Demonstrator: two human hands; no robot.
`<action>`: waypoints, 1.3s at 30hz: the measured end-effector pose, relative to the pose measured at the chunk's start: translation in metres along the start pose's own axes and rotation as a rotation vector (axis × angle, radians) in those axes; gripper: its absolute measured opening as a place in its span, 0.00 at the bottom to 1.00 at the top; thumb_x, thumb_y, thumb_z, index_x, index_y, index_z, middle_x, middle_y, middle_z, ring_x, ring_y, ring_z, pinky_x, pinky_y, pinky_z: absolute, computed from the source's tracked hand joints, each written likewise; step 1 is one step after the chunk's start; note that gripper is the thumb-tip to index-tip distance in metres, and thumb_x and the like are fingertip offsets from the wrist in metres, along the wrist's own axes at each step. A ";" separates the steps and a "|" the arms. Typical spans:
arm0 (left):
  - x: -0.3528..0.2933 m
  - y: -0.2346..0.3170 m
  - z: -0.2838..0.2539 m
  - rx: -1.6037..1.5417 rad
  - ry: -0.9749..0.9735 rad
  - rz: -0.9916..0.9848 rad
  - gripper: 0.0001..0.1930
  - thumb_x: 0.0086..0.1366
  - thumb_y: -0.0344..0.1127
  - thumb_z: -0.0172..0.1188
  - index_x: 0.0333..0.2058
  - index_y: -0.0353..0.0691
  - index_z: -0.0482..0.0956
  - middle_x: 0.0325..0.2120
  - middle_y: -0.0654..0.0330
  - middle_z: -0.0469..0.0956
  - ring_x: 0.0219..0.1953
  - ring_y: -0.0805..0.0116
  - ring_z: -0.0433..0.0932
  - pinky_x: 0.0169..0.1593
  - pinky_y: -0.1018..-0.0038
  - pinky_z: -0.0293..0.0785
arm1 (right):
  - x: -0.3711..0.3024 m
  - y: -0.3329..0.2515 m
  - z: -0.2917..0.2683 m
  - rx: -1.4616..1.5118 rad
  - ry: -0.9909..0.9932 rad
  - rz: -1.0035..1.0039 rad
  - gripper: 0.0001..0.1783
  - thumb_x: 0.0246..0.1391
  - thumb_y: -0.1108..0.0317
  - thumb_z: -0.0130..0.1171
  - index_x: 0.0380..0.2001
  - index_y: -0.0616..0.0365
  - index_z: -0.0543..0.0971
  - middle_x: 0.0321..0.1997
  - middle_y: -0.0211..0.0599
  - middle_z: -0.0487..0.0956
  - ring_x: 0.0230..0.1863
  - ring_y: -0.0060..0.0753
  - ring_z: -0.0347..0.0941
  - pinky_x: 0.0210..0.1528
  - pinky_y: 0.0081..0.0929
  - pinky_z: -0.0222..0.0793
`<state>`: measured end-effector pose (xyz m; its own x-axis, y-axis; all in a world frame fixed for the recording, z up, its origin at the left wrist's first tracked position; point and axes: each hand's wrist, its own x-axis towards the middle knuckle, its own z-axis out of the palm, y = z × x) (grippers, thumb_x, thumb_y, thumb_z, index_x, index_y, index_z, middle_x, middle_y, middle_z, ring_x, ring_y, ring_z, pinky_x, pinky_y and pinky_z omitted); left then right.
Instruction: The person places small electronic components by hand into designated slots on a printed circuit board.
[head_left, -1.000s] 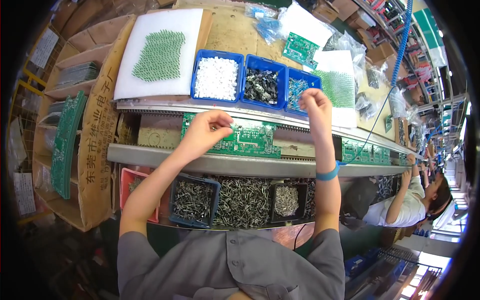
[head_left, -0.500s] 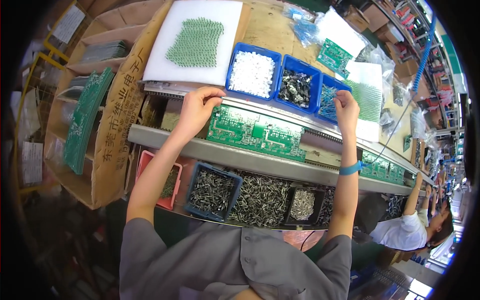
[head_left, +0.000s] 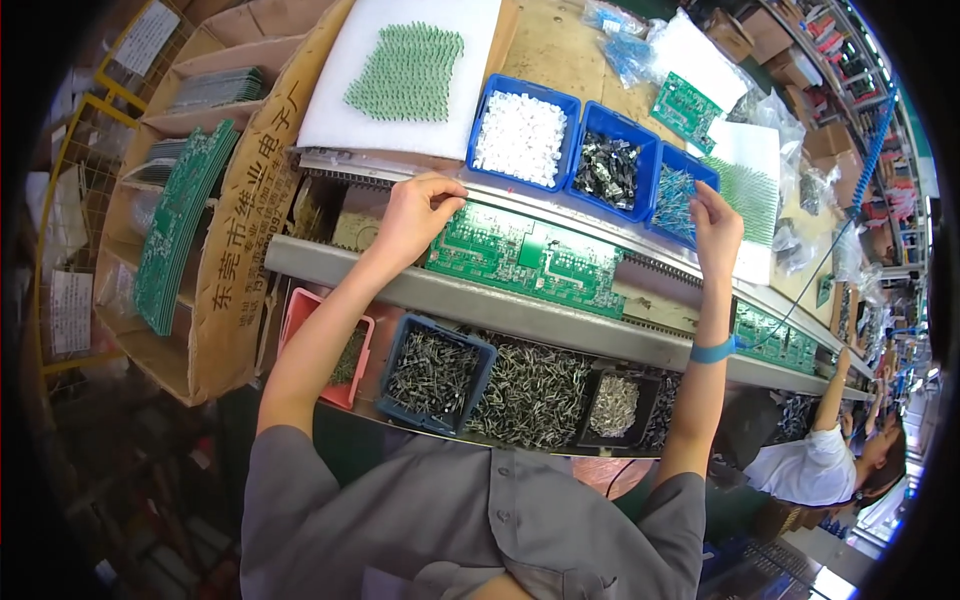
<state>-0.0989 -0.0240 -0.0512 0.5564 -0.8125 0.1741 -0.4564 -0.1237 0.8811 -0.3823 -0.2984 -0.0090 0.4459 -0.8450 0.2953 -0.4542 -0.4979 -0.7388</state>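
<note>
A green circuit board (head_left: 575,268) lies in the conveyor track, its long side running left to right. My left hand (head_left: 415,222) is over the board's upper left corner, thumb and forefinger pinched together; anything between the tips is too small to make out. Above the right side of a blue bin (head_left: 690,155) is my right hand (head_left: 717,232), fingers curled into a pinch. Blue components with thin wire leads (head_left: 673,196) fill that bin. Whether the right fingertips hold one of them cannot be seen. A blue band (head_left: 713,350) circles my right wrist.
Blue bins of white parts (head_left: 518,138) and black parts (head_left: 606,168) stand beyond the track. Nearer me, past the metal rail (head_left: 350,270), are bins of metal parts (head_left: 430,376). A carton of boards (head_left: 180,235) stands left. Another person (head_left: 815,462) works at right.
The view has shifted slightly, so the bench things sit a little further right. My right hand has tilted somewhat over the blue bin; my left stays pinched at the board's corner.
</note>
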 end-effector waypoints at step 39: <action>0.007 0.003 -0.006 0.199 -0.093 -0.043 0.08 0.56 0.30 0.62 0.32 0.32 0.83 0.29 0.50 0.82 0.32 0.58 0.81 0.39 0.69 0.75 | -0.034 0.003 -0.019 0.041 -0.063 0.037 0.09 0.56 0.75 0.58 0.40 0.67 0.80 0.31 0.35 0.82 0.33 0.18 0.76 0.36 0.17 0.70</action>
<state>-0.0920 -0.0260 -0.0449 0.5160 -0.8520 0.0884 -0.5666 -0.2621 0.7812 -0.4139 -0.2749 -0.0100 0.4775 -0.8481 0.2296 -0.4401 -0.4571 -0.7729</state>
